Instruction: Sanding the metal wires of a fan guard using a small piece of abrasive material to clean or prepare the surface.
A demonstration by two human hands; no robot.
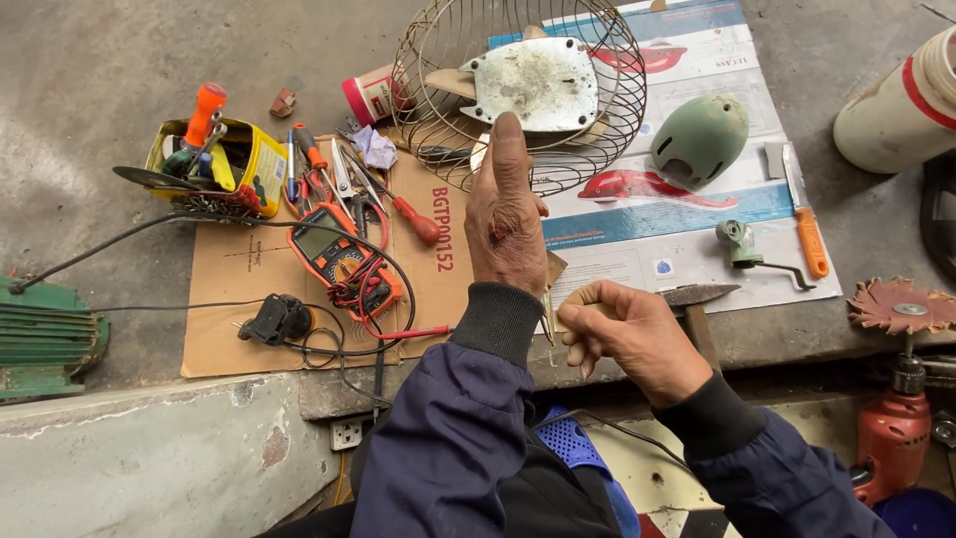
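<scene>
So the left hand (506, 214) is held up flat with fingers straight and pressed side by side, back of the hand to the camera, gripping nothing that I can see, though its palm side is hidden. The right hand (625, 334) is curled shut, pinching 1 thin metal pin or small tool shaft (549, 311) that hangs just below the left wrist; too small to say what it really is. Both hover over the edge of the grey concrete floor slab (100, 80), near the round wire fan guard with its dirty white metal blade (533, 85) and the orange digital multimeter with red leads (344, 261) on the brown cardboard sheet (239, 264). My take: keep that pinch close to the tip so the thin piece doesn't wobble, and steady the right wrist against the slab edge.
</scene>
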